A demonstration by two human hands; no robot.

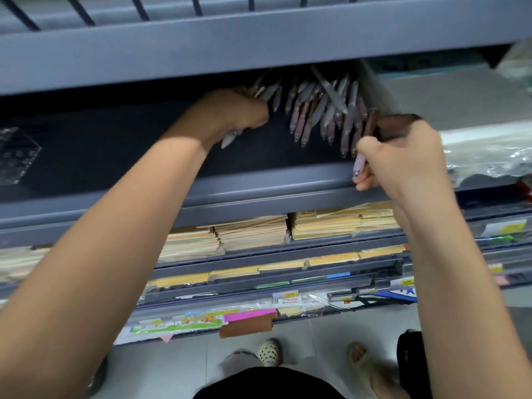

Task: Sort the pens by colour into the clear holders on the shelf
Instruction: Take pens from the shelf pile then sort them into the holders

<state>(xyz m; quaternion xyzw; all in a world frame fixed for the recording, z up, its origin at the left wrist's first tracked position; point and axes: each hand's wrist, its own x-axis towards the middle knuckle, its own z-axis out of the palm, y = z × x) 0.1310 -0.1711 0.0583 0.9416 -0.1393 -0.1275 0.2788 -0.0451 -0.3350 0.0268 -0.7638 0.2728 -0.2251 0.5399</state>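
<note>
Forearms (115,226) stretched up to the shelf (259,194). At far left sat a clear holder (17,154). The left hand (230,110) curled round several grey pens (230,138), one jutting low and likely to drop. Mixed pens (325,110) leaned loosely at centre. The right hand (403,159), pinching a pale pink pen (359,164), could topple them.

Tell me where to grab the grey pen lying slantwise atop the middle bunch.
Pinch the grey pen by its near, lower end, coming from the front. It lies crosswise over the bunch of pens, so that end looks free, while its far end runs under the upper shelf.
</note>
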